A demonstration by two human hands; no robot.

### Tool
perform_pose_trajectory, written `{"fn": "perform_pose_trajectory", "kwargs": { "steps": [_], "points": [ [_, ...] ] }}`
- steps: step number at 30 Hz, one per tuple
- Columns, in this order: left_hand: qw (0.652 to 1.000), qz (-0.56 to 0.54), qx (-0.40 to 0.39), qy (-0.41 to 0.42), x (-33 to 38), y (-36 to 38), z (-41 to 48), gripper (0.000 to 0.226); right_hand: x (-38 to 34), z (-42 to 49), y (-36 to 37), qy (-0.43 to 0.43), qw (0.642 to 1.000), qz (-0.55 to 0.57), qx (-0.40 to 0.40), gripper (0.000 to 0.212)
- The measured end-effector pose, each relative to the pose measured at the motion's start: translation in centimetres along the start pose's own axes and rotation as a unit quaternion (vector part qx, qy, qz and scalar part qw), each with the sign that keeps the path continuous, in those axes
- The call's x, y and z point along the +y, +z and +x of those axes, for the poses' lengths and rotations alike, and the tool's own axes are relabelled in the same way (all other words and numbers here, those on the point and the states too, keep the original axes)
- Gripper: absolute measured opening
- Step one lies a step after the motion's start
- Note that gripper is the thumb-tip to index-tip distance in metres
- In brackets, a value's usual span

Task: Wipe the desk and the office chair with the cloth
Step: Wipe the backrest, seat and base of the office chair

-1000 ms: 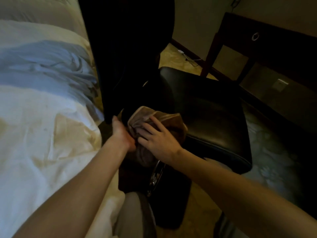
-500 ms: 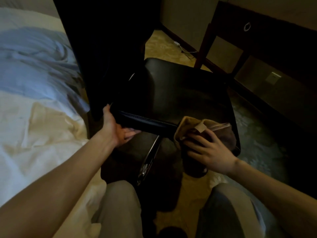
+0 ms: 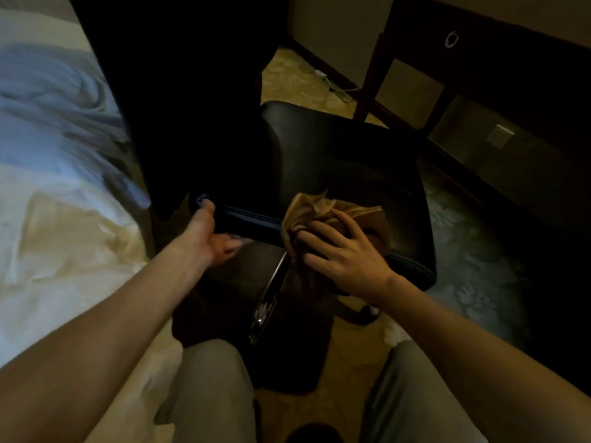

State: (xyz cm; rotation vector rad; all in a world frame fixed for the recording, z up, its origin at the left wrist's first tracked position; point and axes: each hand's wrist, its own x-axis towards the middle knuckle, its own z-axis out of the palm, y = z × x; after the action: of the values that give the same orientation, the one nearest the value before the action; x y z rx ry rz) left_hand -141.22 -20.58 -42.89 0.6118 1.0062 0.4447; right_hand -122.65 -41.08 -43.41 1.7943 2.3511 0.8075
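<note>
Bed [image 3: 64, 219] was on the left. Left hand [image 3: 208, 238] gripped the chair [image 3: 351, 161] seat's front edge, thumb on top, fingers curled under. Just right of it the brown cloth [image 3: 315, 211] sat bunched on that same edge, right hand [image 3: 345, 257] pressing it down with fingers spread. Desk [image 3: 511, 59] stood far right.

free: chair seat [image 3: 351, 161] far half | blocked: backrest [image 3: 192, 107] left | desk [image 3: 518, 78] right
</note>
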Motion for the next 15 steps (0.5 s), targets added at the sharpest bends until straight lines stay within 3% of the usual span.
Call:
{"fn": "perform_pose_trajectory", "kwargs": {
  "steps": [6, 8, 13, 15],
  "points": [
    [0.997, 0.028, 0.026, 0.065, -0.1, -1.0, 0.0, 0.056, 1.2, -9.1, -1.9, -0.004, 0.999, -0.036, -0.016, 0.017],
    [0.995, 0.04, 0.035, 0.09, -1.8, -0.2, -0.6, 0.065, 0.7, -9.1, -2.3, 0.013, 0.999, -0.035, -0.021, 0.022],
    [0.997, 0.024, -0.058, -0.04, -6.8, 5.4, -2.5, 0.092, -0.6, -4.1, -2.3, 0.044, 0.999, -0.007, 0.012, 0.032],
    [0.997, 0.011, -0.052, -0.062, -7.5, 7.0, -2.9, 0.093, -0.3, -3.4, -1.7, 0.045, 0.999, -0.004, 0.01, 0.031]
  ]
}}
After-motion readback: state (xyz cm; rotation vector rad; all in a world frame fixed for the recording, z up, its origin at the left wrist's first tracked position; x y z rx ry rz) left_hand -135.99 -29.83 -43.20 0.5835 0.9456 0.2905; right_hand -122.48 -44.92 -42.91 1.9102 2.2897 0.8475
